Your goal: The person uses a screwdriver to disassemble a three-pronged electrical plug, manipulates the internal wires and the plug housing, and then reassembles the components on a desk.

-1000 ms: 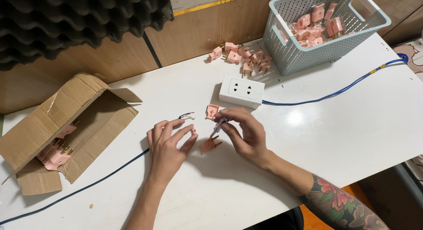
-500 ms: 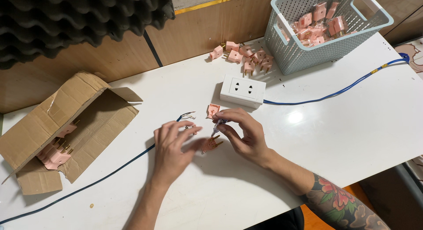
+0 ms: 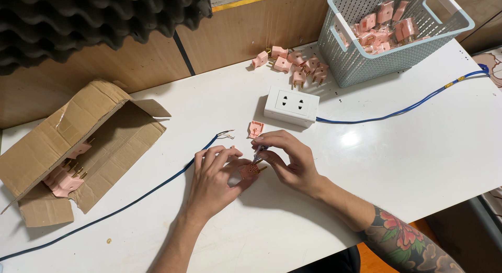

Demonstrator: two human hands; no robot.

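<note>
A white table (image 3: 418, 163) fills the view. On its left lies an open cardboard box (image 3: 78, 147) with pink plugs inside; at the far right stands a pale plastic basket (image 3: 366, 64) holding more, with a loose heap of plugs (image 3: 293, 64) beside it. A white socket block (image 3: 291, 105) sits mid-table, a blue cable (image 3: 408, 103) running from it. Another blue wire (image 3: 151, 192) ends with bare strands near the hands. The left hand (image 3: 214, 181) pinches a pink plug (image 3: 250, 170) on the table; the right hand (image 3: 290, 160) grips a small tool (image 3: 258, 154), tip touching that plug. A plug half (image 3: 255, 128) lies just beyond.

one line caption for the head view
Left hand steadies a pink plug half while right hand works it on a white table.
</note>
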